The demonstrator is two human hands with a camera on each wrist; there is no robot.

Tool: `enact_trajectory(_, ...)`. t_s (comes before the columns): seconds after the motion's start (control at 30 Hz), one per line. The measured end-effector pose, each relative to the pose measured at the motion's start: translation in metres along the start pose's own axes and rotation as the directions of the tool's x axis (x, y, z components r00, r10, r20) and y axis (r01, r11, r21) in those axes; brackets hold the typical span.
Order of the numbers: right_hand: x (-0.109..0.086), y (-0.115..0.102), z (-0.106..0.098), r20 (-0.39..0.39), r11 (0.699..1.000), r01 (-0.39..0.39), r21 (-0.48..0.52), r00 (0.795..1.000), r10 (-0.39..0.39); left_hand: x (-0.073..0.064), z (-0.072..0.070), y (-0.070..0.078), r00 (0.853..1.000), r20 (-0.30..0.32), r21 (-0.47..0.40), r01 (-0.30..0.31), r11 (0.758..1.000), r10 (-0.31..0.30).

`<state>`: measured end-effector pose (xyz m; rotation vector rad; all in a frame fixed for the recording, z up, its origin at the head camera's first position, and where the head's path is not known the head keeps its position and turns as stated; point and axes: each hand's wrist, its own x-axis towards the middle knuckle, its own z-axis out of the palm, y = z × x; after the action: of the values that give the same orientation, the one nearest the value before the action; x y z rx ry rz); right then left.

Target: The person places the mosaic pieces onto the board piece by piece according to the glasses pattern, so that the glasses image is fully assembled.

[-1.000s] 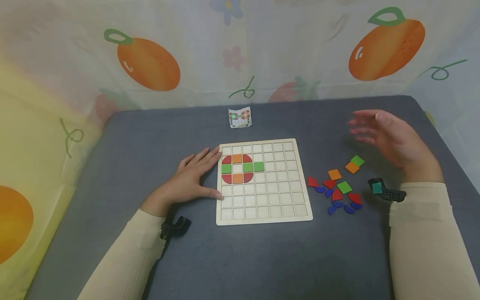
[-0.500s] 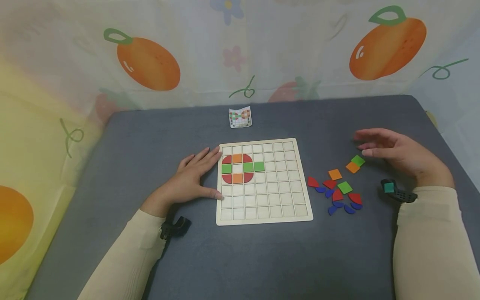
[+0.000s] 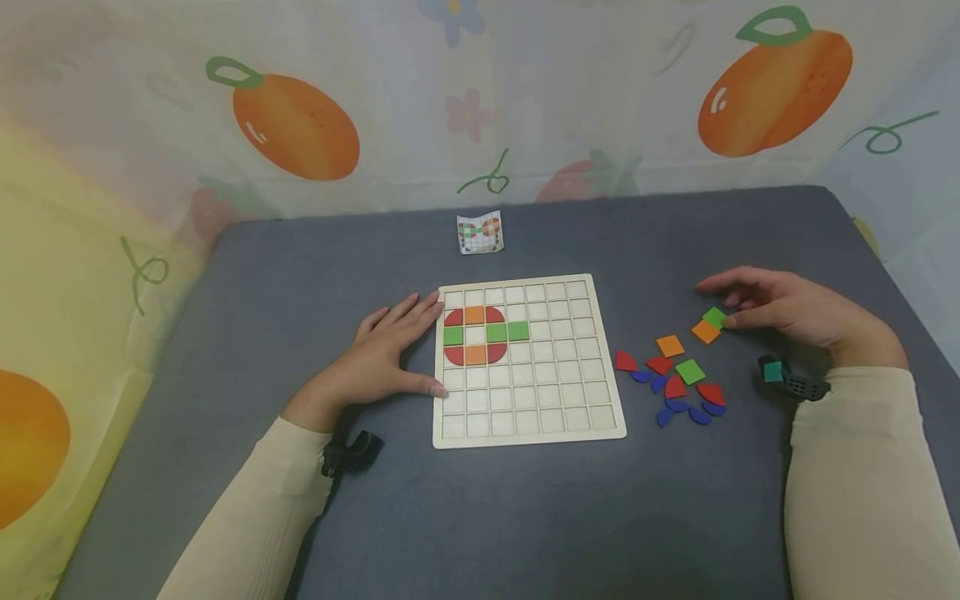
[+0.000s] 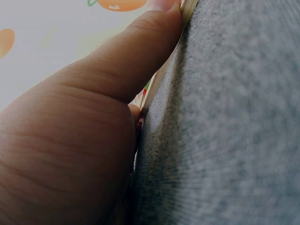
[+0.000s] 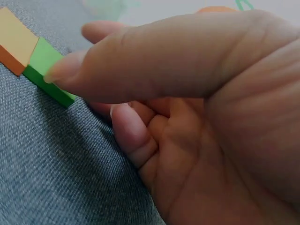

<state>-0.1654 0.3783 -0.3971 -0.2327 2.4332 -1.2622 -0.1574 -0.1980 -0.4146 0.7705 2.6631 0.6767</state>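
The right hand has come down since the earlier frames: 1 s ago it was raised off the counter, well apart from the tiles, and 0.5 s ago its thumb sat just above them. Now the thumb tip touches the far green square, at its right side in the head view and over its edge in the right wrist view. The index finger reaches out past that tile, apart from the thumb, so the tile is touched rather than grasped. The green square lies on the counter to the right of the board, touching an orange square, as it did before.

The left hand has not changed place: its fingers are spread and relaxed, with fingertips and thumb resting at the left edge of the wooden board. The board's filled cells match the earlier frames: 4 red quarter-rounds, 2 orange tiles and 3 green tiles.

Nearer the board, the loose pile lies as it did: 4 red pieces, 6 blue pieces, 1 more orange piece and 1 more green piece. A small pattern card lies beyond the board, also unmoved. Behind the counter hangs a fruit-printed cloth.
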Motion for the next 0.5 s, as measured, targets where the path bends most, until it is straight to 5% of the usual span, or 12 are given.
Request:
enact_trajectory(0.27, 0.000, -0.006, -0.003, 0.069, 0.996, -0.062, -0.067, 0.995, 0.067, 0.000, 0.001, -0.001, 1.000, -0.006, 0.001, -0.007, 1.000, 0.007)
enact_trajectory(0.5, 0.004, -0.014, -0.002, 0.033, 0.973, -0.083, -0.215, 0.995, 0.092, 0.000, 0.000, -0.001, 1.000, -0.002, -0.002, -0.002, 1.000, 0.002)
